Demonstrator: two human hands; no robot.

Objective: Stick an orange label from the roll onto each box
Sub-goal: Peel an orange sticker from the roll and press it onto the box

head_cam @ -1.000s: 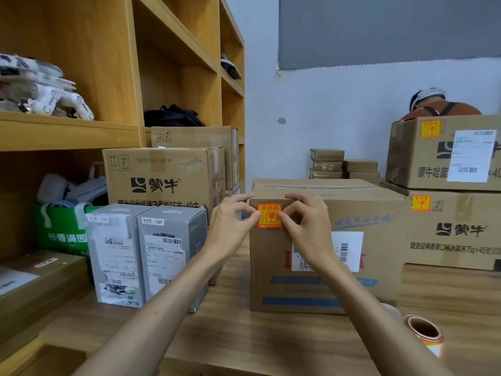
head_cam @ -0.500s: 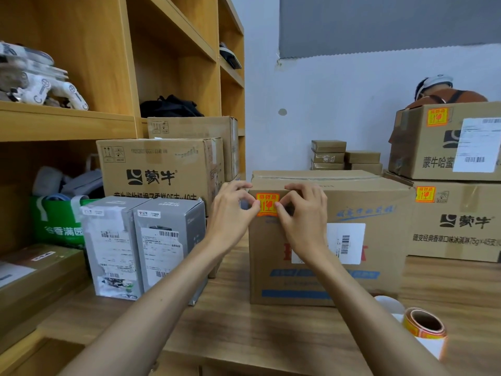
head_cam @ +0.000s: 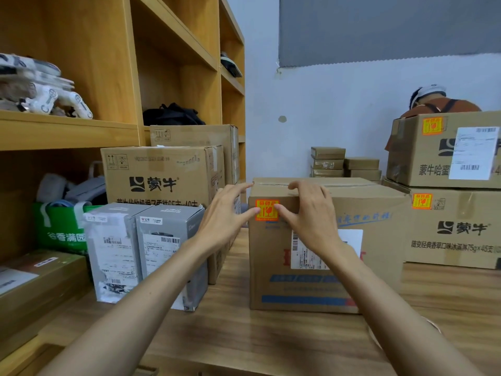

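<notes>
Step in hand: pressing down the orange label (head_cam: pixel 267 210) on the centre box (head_cam: pixel 298 289). The label sits flat at the upper left corner of the box's front face, centre of frame.

Left hand (head_cam: pixel 227 213): fingers spread wide, holding nothing, thumb tip on the label's left edge. Right hand (head_cam: pixel 311 213): same, thumb on the label's right edge, fingers resting over the box's top edge. No pinch on either side.

Looks like the end of the smoothing step — no lifted corner or wrinkle that I can make out.

The two stacked boxes at right carry labels, upper (head_cam: pixel 433 125) and lower (head_cam: pixel 421 201). No orange shows on the faces I can see of the brown box (head_cam: pixel 157 172) and the two grey boxes (head_cam: pixel 141 253) at left, so those are likely next.

Next move: let go, peel a fresh label from the roll — it's not clearly in view, possibly behind the right forearm at lower right — and pick a clean spot clear of the grey boxes' shipping slips.
</notes>
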